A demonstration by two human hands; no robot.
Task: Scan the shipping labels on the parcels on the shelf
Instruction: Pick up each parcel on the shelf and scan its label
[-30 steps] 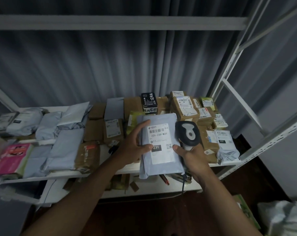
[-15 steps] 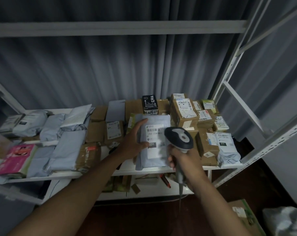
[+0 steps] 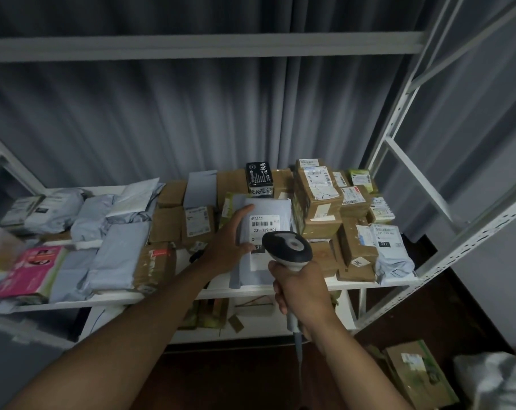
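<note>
A grey poly-bag parcel (image 3: 268, 211) with a white shipping label (image 3: 264, 229) reading 231-239-K01 lies over the front middle of the white shelf (image 3: 168, 295). My left hand (image 3: 230, 244) holds its left edge, thumb on the label's lower left corner. My right hand (image 3: 301, 294) grips the handle of a dark barcode scanner (image 3: 287, 250), whose head hovers over the label's lower right part. The scanner's cable hangs down past my wrist.
Brown cardboard boxes (image 3: 318, 196) are stacked at the right of the shelf, grey bags (image 3: 114, 250) and a pink packet (image 3: 28, 270) at the left. A black box (image 3: 259, 177) stands at the back. White rack uprights (image 3: 398, 128) rise on the right. More parcels (image 3: 416, 371) lie on the floor.
The parcel went from held up near me down onto the shelf pile. My right hand turned the scanner so its head points at the label and moved it over the label's lower right.
</note>
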